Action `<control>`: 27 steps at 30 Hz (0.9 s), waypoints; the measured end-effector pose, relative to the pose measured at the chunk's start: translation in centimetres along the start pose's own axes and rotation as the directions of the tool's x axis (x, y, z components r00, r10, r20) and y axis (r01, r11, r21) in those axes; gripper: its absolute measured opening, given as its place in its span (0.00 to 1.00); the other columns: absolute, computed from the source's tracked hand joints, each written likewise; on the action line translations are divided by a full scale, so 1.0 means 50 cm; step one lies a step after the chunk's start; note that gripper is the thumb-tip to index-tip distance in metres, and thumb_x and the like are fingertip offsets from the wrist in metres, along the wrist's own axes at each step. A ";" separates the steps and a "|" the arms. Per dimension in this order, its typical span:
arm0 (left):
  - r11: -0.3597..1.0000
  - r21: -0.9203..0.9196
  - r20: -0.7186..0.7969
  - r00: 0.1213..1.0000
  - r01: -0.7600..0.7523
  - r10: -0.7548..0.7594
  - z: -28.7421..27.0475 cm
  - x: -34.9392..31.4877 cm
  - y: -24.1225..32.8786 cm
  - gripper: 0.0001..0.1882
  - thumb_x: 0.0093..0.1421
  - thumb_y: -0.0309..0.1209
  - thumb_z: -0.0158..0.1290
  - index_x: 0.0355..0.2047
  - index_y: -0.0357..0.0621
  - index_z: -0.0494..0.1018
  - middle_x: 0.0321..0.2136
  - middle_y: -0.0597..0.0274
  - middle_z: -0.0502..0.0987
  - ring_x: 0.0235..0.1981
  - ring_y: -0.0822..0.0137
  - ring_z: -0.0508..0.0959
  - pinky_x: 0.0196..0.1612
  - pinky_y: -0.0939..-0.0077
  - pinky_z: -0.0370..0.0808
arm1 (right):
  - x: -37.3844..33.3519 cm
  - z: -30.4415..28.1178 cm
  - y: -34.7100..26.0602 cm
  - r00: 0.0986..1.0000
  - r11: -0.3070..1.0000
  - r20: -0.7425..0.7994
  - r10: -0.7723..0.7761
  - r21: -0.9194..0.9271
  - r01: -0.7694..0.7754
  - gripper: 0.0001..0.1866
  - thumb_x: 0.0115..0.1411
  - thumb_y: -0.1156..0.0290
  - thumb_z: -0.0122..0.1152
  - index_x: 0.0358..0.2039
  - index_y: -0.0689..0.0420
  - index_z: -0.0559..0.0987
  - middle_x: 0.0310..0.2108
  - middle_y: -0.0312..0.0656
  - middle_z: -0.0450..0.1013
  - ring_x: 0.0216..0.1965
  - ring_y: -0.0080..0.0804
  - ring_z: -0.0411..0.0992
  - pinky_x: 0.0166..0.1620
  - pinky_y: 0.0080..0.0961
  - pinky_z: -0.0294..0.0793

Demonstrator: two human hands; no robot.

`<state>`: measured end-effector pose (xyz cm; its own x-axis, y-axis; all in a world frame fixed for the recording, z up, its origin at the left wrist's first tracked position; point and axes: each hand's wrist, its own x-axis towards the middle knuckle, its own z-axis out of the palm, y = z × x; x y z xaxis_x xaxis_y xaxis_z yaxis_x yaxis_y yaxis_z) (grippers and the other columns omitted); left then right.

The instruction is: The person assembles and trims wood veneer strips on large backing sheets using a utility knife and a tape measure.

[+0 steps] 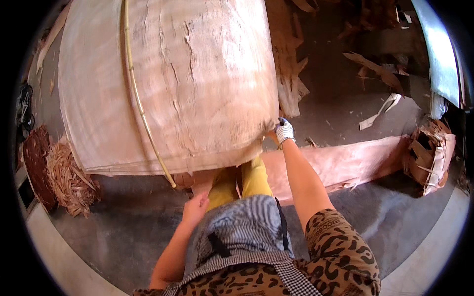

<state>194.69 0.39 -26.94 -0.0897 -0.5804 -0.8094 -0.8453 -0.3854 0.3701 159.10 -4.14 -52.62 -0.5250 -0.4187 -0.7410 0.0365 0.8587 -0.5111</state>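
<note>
A thick stack of pale wood veneer sheets point(212, 89) lies before me, its top face cracked and wrinkled. My right hand point(284, 131), in a white striped glove, is closed at the stack's near right corner and grips the veneer edge there. Something small and dark shows at its fingertips, too small to name. My left hand point(196, 208) is bare and hangs low beside my left thigh, with its fingers curled and nothing visible in them. Across the left part of the stack lies a thin, bent bamboo stick point(141, 109), its lower end jutting past the near edge.
A long pinkish veneer roll or strip point(345, 160) lies on the floor behind the stack's near right side. Bundles of veneer scraps stand at right point(429, 155) and left point(71, 177). Torn veneer pieces point(380, 111) litter the dark floor, and a shiny sheet point(439, 54) rises at far right.
</note>
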 end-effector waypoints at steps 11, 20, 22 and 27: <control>0.982 -0.176 0.130 0.987 -0.071 0.095 -0.003 0.078 0.130 0.18 0.57 0.32 0.46 0.47 0.38 0.65 0.38 0.53 0.74 0.40 0.66 0.74 0.43 0.77 0.69 | -0.119 -0.098 -0.122 0.992 0.990 0.044 -0.118 -0.077 0.121 0.07 0.48 0.71 0.59 0.28 0.59 0.76 0.24 0.41 0.74 0.20 0.29 0.70 0.26 0.26 0.69; 0.926 -0.254 -0.302 0.932 -0.280 0.199 -0.090 0.179 0.321 0.22 0.55 0.44 0.47 0.26 0.32 0.71 0.20 0.52 0.75 0.21 0.64 0.73 0.27 0.67 0.68 | -0.455 -0.082 -0.350 0.746 0.853 0.611 -0.265 0.509 -0.114 0.13 0.55 0.64 0.54 0.37 0.59 0.74 0.23 0.34 0.72 0.16 0.18 0.65 0.19 0.14 0.64; 0.821 -0.541 -0.127 0.982 -0.184 0.137 -0.198 0.169 0.248 0.14 0.57 0.38 0.48 0.34 0.39 0.74 0.23 0.68 0.74 0.22 0.76 0.70 0.27 0.81 0.68 | -0.450 -0.078 -0.321 0.826 0.887 0.543 -0.149 0.443 -0.131 0.11 0.56 0.68 0.53 0.38 0.58 0.74 0.25 0.37 0.72 0.16 0.18 0.64 0.20 0.14 0.64; 0.823 -0.547 -0.263 0.965 -0.152 0.003 -0.461 0.121 0.054 0.19 0.58 0.41 0.46 0.39 0.38 0.71 0.33 0.66 0.74 0.36 0.75 0.70 0.43 0.78 0.64 | -0.466 0.029 -0.204 0.832 0.951 0.544 -0.109 0.300 -0.072 0.09 0.55 0.71 0.53 0.36 0.58 0.74 0.23 0.34 0.72 0.19 0.18 0.66 0.20 0.14 0.64</control>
<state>204.02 -20.68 -20.33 0.0497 -0.7501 -0.6595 -0.3940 -0.6215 0.6772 172.19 -3.59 -30.78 0.0216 -0.6024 -0.7979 0.3279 0.7582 -0.5635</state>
